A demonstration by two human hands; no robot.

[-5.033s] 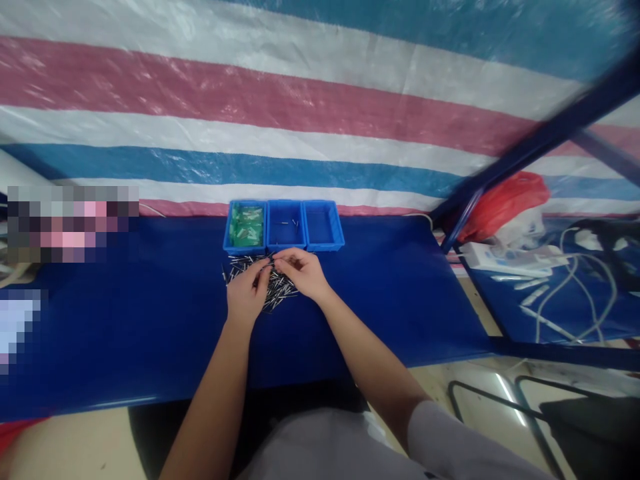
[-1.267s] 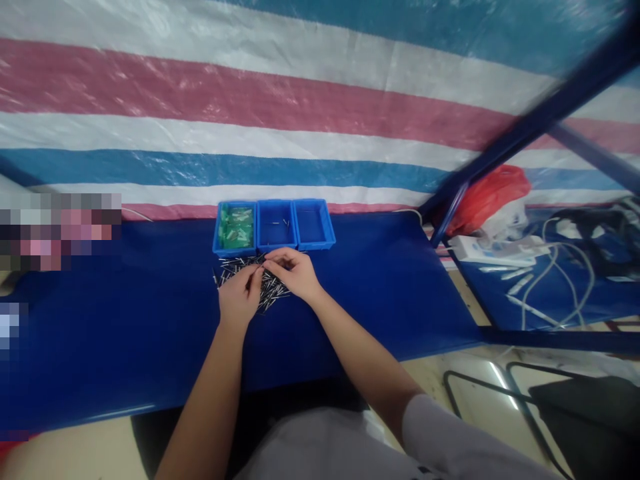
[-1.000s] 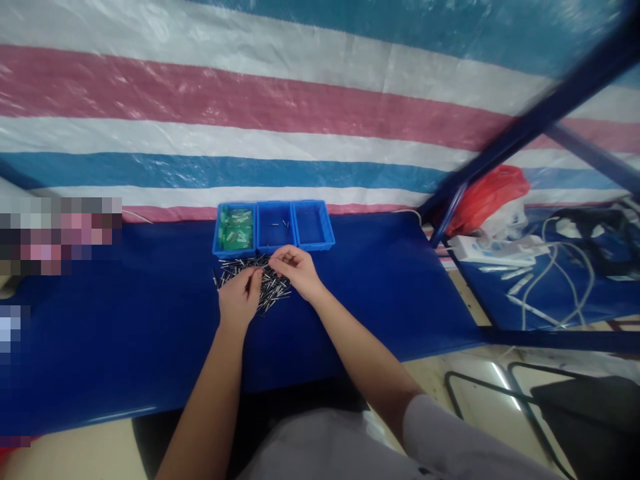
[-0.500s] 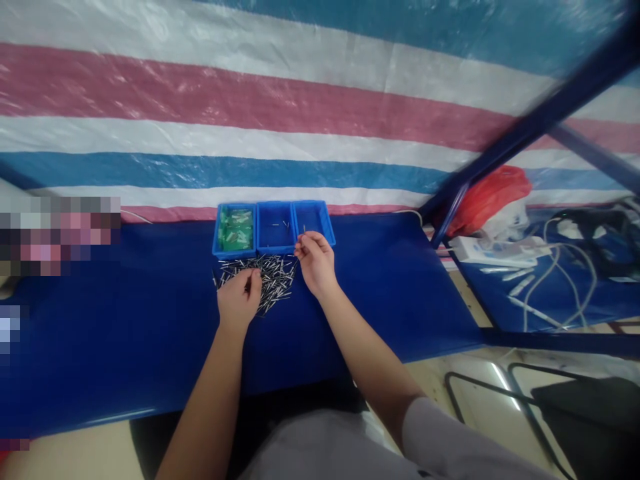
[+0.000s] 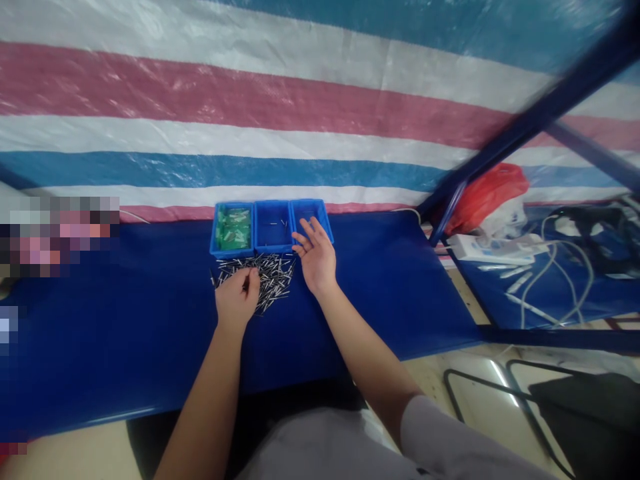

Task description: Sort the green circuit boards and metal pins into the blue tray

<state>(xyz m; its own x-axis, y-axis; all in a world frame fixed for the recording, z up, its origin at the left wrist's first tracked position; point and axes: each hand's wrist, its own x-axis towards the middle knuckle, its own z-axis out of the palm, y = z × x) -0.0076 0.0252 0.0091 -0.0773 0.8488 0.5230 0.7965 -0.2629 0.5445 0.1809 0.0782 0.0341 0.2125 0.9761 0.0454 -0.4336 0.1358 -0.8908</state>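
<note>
A pile of small dark and silvery metal pins lies on the blue table, in front of three joined blue bins. My left hand is closed at the left side of the pile; what its fingers hold, if anything, is hidden. Over the front of the right bin, my right hand has its fingers spread, with nothing seen between them. The middle bin holds a few pins. Green material with small pale pieces fills the left bin.
A striped sheet hangs behind the blue table. To the right are a blue metal frame, a red bag, a white power strip and cables. A black-framed chair stands at the lower right.
My right hand has opened from a pinch and its fingers are now spread over the right bin. The pin that stuck up at its fingertips no longer shows there. My left hand has hardly moved.
</note>
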